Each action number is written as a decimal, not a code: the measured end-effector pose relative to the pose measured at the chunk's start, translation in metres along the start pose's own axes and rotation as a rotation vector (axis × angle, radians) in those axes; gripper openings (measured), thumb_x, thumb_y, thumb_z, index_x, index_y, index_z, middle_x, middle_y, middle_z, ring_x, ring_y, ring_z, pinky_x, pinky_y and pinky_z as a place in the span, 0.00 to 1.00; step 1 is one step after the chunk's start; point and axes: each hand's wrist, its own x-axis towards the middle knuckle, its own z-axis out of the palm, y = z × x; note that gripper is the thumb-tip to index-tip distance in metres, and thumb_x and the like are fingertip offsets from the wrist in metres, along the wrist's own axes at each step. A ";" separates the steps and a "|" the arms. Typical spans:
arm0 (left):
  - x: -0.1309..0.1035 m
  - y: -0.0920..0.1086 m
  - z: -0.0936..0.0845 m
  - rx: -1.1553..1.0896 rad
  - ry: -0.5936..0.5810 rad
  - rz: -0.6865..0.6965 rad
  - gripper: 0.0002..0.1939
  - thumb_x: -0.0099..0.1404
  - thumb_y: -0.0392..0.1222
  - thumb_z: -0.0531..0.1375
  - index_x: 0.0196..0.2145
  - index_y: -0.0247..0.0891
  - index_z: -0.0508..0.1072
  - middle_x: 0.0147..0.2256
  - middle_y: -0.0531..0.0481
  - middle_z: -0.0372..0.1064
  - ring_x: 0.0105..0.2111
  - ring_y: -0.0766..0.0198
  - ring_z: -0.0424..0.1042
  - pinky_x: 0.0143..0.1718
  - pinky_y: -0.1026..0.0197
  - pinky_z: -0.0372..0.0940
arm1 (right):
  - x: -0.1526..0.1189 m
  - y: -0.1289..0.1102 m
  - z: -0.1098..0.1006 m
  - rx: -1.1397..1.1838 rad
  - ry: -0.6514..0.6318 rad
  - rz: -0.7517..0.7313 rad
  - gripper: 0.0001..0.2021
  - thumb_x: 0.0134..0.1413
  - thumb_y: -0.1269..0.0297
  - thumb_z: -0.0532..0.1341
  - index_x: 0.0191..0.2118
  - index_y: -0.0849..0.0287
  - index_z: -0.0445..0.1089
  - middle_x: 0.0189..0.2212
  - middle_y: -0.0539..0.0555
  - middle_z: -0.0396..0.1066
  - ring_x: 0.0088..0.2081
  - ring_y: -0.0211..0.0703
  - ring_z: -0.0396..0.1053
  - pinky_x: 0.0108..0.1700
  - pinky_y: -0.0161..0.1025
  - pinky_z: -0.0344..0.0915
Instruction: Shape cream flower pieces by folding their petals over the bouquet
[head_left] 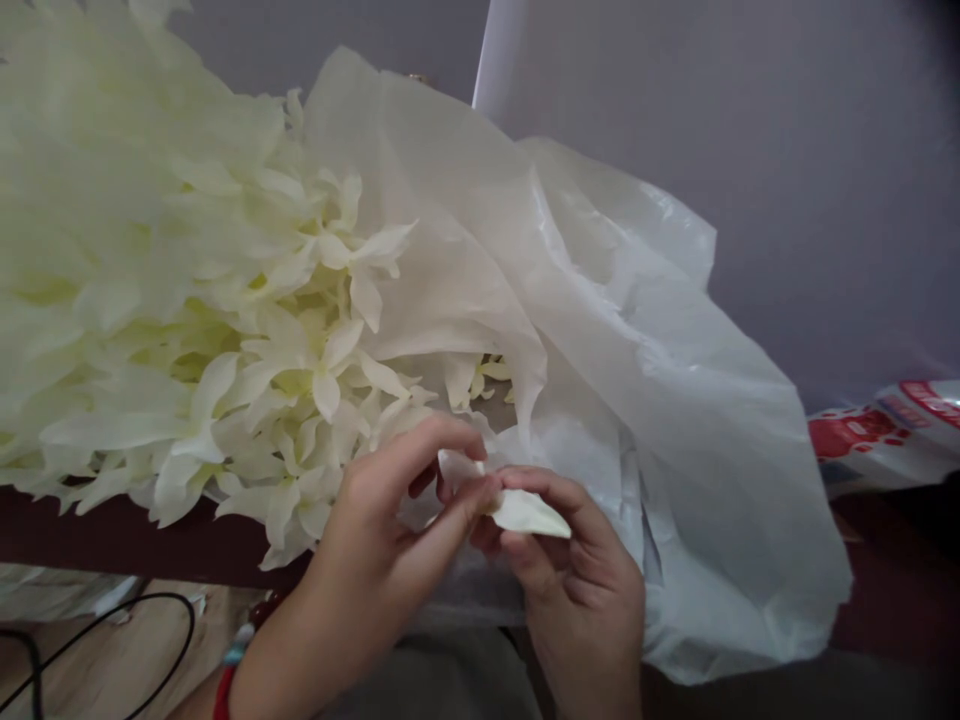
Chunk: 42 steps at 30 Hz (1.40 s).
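White flower [529, 512] between both hands, near crumpled plastic bag [697, 430]. Left hand [394, 520] pinches its middle; right hand [585, 575] curls fingers closely round one petal. Looks light, soft, easily creased; best held near centre, not petal tips. Flower heap [217, 390] beside.
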 end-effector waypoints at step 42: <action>0.012 0.002 -0.007 -0.223 -0.102 -0.159 0.05 0.59 0.35 0.71 0.31 0.45 0.86 0.29 0.52 0.78 0.32 0.66 0.75 0.32 0.67 0.66 | 0.004 -0.001 -0.007 -0.072 -0.009 0.090 0.06 0.63 0.58 0.67 0.39 0.51 0.82 0.38 0.54 0.82 0.30 0.40 0.78 0.26 0.29 0.74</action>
